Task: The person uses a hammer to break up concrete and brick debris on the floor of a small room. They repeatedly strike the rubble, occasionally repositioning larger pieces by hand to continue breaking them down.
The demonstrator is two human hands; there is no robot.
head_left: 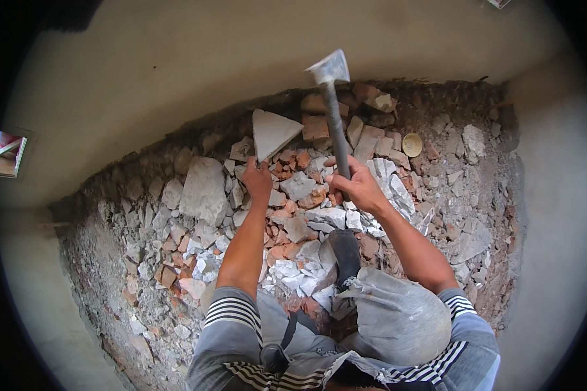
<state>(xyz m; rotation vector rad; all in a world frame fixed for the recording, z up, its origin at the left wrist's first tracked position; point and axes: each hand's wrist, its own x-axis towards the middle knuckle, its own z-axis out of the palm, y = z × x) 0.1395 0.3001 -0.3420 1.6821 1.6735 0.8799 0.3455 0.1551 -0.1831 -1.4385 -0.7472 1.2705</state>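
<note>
Hammer (334,117) up in the top centre of the frame, handle running nearly upright, its pale, blocky head slightly blurred and showing against the beige wall (195,72)! Down at the lower end of the handle it's the right hand (357,188), just right of centre, fingers curled and clamped on the shaft. Across to the left hand (257,179), near the middle of the picture: its fingertips are at the bottom point of a white triangular slab (274,133), which sits upper centre, left of the hammer, broad end upward; whether they pinch it or merely touch it, I can't quite tell from this angle. All around, rubble (169,260) spreads across the frame, grey lumps mixed with broken orange brick. A large grey chunk (204,190) lies left of the left hand, a round yellowish dish (411,144) sits right of the hammer handle, and at lower centre a dark boot (346,253) stands beside white shards (293,277), below a dusty grey trouser knee (401,316).
</note>
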